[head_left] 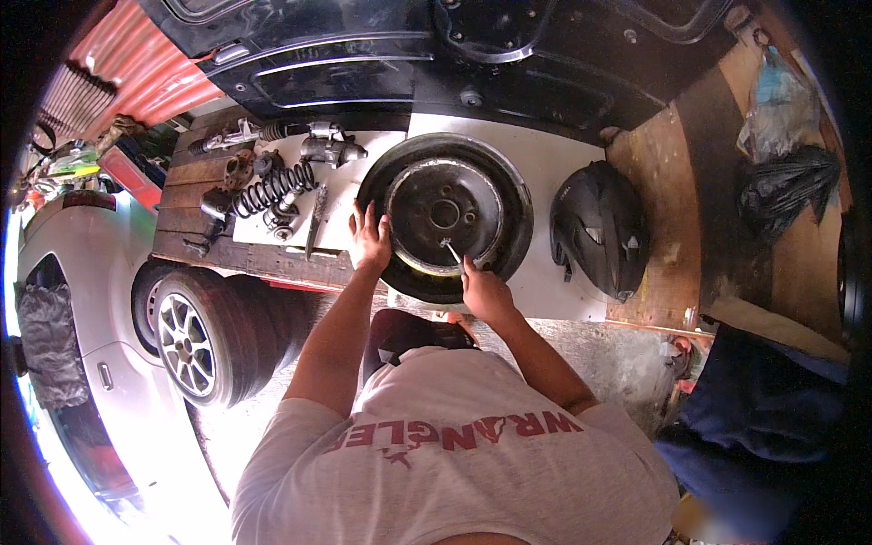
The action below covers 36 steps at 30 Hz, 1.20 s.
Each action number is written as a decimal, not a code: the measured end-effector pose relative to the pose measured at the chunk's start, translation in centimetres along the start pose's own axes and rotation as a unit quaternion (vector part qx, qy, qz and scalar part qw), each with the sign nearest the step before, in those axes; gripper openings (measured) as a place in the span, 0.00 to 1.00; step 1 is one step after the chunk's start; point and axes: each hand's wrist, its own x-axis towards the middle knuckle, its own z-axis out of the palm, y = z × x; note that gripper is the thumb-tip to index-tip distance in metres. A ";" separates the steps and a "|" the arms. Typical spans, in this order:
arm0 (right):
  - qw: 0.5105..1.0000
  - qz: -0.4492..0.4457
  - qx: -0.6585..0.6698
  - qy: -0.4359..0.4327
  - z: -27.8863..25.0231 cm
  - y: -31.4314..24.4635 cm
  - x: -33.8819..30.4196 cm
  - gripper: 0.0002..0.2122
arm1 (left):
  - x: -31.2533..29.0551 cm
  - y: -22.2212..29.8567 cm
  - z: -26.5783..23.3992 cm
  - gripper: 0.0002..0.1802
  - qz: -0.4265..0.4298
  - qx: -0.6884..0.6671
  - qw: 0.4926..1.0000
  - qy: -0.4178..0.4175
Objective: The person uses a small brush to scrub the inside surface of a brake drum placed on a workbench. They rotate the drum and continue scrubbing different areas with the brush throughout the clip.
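Observation:
A black steel wheel point(472, 173) with a tyre around it lies flat on the white board of the workbench. My left hand point(370, 238) rests on the wheel's left side, fingers stretched out and apart over the rim. In my right hand point(484, 292), closed at the wheel's near edge, is a thin tool point(453, 252) with a pale, straight shaft, perhaps a screwdriver. Its tip meets the wheel face at a hole just below the round centre opening. My fingers hide the handle.
Left of the wheel lie a coil spring shock absorber point(272, 191), a starter motor point(332, 151) and other car parts. A black helmet point(595, 232) sits at the right. Behind stands a dark car panel point(345, 73). Tyres point(218, 336) and a white car point(118, 300) are at the left.

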 end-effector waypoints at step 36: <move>0.997 0.030 -0.063 0.042 -0.8 -4.6 4.4 0.20 | 2.4 0.4 -1.6 0.36 -0.044 -0.097 0.993 -0.047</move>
